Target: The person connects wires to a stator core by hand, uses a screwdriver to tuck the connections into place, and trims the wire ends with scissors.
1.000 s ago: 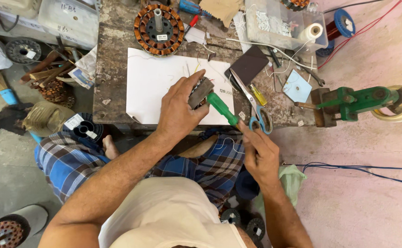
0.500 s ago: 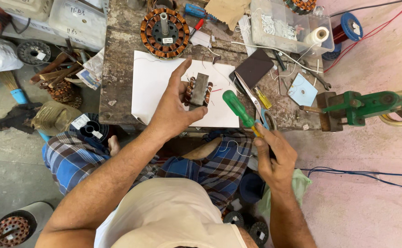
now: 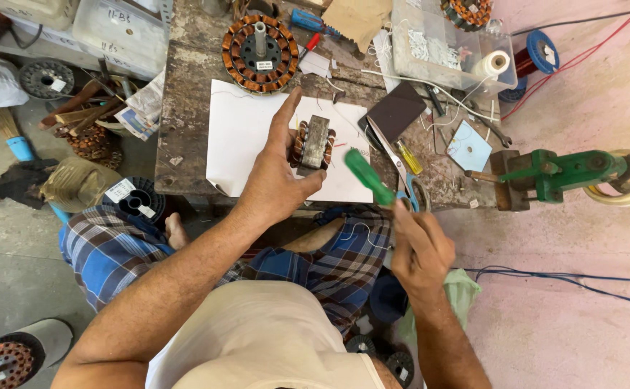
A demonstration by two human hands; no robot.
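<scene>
1. The left hand (image 3: pixel 275 184) is clamped around a small copper-wound motor stator with a grey metal core (image 3: pixel 313 144), thumb under it and index finger stretched straight up alongside, holding it above the white paper sheet (image 3: pixel 246 137) on the worn wooden tabletop (image 3: pixel 185 108).
2. The right hand (image 3: pixel 419 248) is curled shut on a green-handled screwdriver (image 3: pixel 370 176), whose handle sticks up and left toward the stator without touching it.
3. The two hands are apart, the right one lower and off the tabletop edge, over the checked blue cloth on the lap (image 3: pixel 329 263).
4. A large round copper-wound stator (image 3: pixel 259 52) lies on the tabletop beyond the paper; blue-handled scissors (image 3: pixel 401 176) lie just behind the screwdriver.
</scene>
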